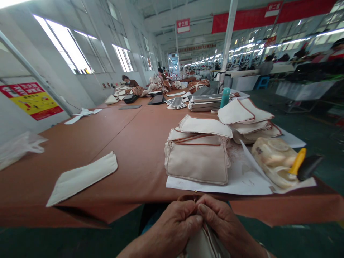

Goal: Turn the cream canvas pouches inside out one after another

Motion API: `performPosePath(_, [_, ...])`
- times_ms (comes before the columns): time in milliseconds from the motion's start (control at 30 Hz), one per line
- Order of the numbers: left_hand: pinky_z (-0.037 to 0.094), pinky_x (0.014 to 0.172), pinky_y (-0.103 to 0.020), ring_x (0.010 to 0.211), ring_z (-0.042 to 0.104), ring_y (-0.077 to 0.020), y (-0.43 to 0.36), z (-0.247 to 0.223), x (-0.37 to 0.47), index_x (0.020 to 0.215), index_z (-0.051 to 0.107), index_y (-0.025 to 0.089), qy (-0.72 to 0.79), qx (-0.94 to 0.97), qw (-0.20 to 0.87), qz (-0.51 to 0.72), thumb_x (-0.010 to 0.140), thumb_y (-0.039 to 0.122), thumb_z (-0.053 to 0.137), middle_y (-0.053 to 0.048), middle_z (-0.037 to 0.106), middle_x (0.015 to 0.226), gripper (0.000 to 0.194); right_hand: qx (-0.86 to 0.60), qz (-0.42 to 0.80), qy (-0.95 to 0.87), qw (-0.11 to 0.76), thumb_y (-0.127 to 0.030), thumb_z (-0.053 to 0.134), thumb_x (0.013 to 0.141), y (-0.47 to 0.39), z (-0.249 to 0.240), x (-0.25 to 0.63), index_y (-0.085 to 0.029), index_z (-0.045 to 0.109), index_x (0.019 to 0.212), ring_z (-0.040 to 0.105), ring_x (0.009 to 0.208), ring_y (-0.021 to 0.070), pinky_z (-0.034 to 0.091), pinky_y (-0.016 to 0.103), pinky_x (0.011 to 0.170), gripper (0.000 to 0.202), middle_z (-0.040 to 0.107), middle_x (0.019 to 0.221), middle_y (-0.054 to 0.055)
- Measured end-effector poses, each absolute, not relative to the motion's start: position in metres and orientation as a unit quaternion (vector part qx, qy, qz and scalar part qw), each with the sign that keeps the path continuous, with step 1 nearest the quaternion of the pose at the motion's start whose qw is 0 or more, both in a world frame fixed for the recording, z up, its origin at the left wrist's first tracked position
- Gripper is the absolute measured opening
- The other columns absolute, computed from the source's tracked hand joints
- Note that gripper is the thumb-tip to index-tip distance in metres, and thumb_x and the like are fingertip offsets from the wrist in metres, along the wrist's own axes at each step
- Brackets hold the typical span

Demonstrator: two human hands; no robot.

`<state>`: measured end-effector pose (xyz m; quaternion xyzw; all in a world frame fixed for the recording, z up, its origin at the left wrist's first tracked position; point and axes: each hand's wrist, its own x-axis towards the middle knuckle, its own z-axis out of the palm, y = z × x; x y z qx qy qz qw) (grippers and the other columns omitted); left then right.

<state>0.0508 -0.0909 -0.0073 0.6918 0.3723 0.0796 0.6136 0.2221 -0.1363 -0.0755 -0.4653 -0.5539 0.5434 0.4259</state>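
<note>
Just off the table's front edge, my left hand (176, 224) and my right hand (219, 218) come together with thumbs and fingers pinched. Between them is a cream fabric piece (205, 242) in several layers, hanging down below the fingers. A bit of brown trim (186, 197) pokes out beyond the fingertips; the fingers hide how it joins the fabric. Straight ahead on the table lies a stack of cream fabric pieces (197, 161) with brown trim, resting on white paper (242, 184).
A brown-covered table (134, 143) stretches far ahead. Left lies a single cream piece (83, 177). To the right are another cream stack (249, 118), a cloudy plastic container (276, 157) with a yellow-handled brush (297, 163), and a teal cylinder (225, 97). People sit farther off.
</note>
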Motion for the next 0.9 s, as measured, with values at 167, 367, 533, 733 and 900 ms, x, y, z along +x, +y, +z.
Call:
performPosePath(167, [0.023, 0.051, -0.024, 0.061, 0.028, -0.0102, -0.092, -0.013, 0.05, 0.072, 0.043, 0.018, 0.378, 0.696, 0.606, 0.077, 0.092, 0.033, 0.048, 0.004, 0.033, 0.069, 0.025, -0.477, 0.538, -0.558, 0.415, -0.053, 0.043, 0.096, -0.137, -0.072, 0.223, -0.016, 0.059, 0.081, 0.052, 0.074, 0.0163, 0.041, 0.027, 0.068, 0.043, 0.057, 0.076, 0.001])
performPosePath(367, [0.025, 0.05, -0.023, 0.061, 0.029, -0.0103, -0.092, -0.016, 0.05, 0.071, 0.042, 0.018, 0.38, 0.694, 0.606, 0.082, 0.092, 0.035, 0.046, 0.003, 0.034, 0.07, 0.027, -0.475, 0.539, -0.555, 0.42, -0.052, 0.044, 0.096, -0.134, -0.078, 0.222, -0.016, 0.058, 0.081, 0.051, 0.074, 0.0161, 0.04, 0.026, 0.067, 0.042, 0.055, 0.075, 0.001])
performPosePath(533, [0.024, 0.05, -0.024, 0.06, 0.028, -0.0103, -0.092, -0.017, 0.05, 0.071, 0.041, 0.019, 0.381, 0.696, 0.604, 0.081, 0.092, 0.033, 0.046, 0.004, 0.033, 0.069, 0.026, -0.472, 0.538, -0.554, 0.425, -0.05, 0.044, 0.097, -0.135, -0.085, 0.222, -0.016, 0.058, 0.081, 0.051, 0.074, 0.0162, 0.04, 0.026, 0.068, 0.04, 0.055, 0.076, 0.0])
performPosePath(733, [0.024, 0.051, -0.024, 0.062, 0.029, -0.0107, -0.093, -0.02, 0.048, 0.073, 0.044, 0.018, 0.39, 0.689, 0.607, 0.078, 0.092, 0.033, 0.046, 0.003, 0.035, 0.071, 0.024, -0.469, 0.543, -0.55, 0.427, -0.05, 0.045, 0.097, -0.136, -0.085, 0.22, -0.017, 0.058, 0.081, 0.05, 0.073, 0.0155, 0.04, 0.026, 0.067, 0.039, 0.055, 0.075, 0.0])
performPosePath(900, [0.028, 0.053, -0.024, 0.063, 0.033, -0.011, -0.093, -0.02, 0.047, 0.073, 0.046, 0.018, 0.381, 0.697, 0.602, 0.083, 0.091, 0.03, 0.043, 0.003, 0.038, 0.072, 0.022, -0.47, 0.544, -0.549, 0.425, -0.051, 0.045, 0.096, -0.136, -0.081, 0.218, -0.017, 0.058, 0.078, 0.048, 0.07, 0.0141, 0.039, 0.024, 0.063, 0.041, 0.052, 0.072, -0.001])
